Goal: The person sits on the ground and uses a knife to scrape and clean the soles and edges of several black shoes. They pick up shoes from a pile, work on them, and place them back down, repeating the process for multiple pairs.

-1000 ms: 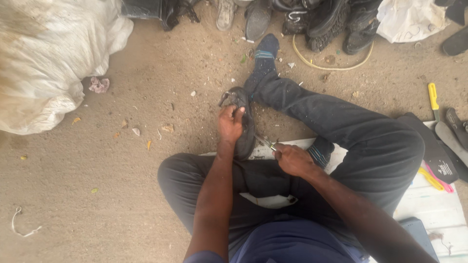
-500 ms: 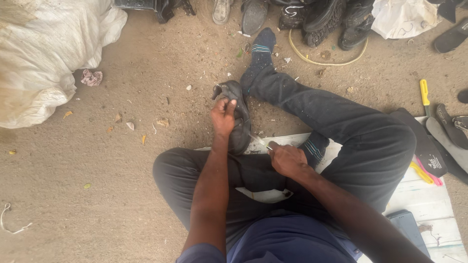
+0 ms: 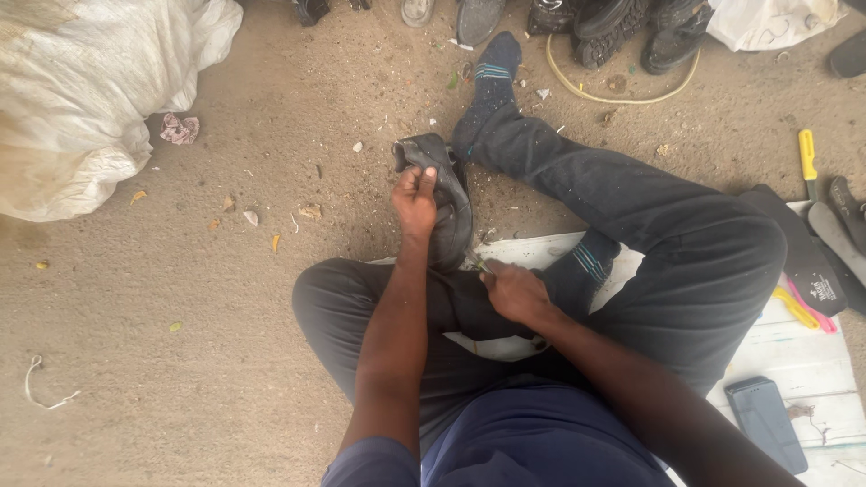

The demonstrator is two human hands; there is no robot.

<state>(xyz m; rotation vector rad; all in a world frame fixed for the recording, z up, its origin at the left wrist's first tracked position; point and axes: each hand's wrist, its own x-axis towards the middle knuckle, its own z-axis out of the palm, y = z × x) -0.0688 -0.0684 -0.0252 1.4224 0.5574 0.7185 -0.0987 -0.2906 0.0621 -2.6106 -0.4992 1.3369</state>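
I sit on the ground with one leg stretched out and the other folded. My left hand [image 3: 416, 197] grips a black shoe [image 3: 445, 194] near its far end, holding it propped against my folded leg. My right hand [image 3: 512, 290] is closed around a small tool [image 3: 479, 263] whose tip meets the near end of the shoe. What kind of tool it is cannot be made out.
A large white sack [image 3: 86, 95] lies at the far left. Several dark shoes [image 3: 622, 27] and a yellow cord [image 3: 622, 95] line the far edge. On the right lie shoe soles [image 3: 803, 252], a yellow-handled tool [image 3: 806, 155] and a phone [image 3: 767, 422] on a white board [image 3: 794, 347].
Both hands stay on the shoe; the right hand has shifted slightly at its near end. The camera view has drifted a little.
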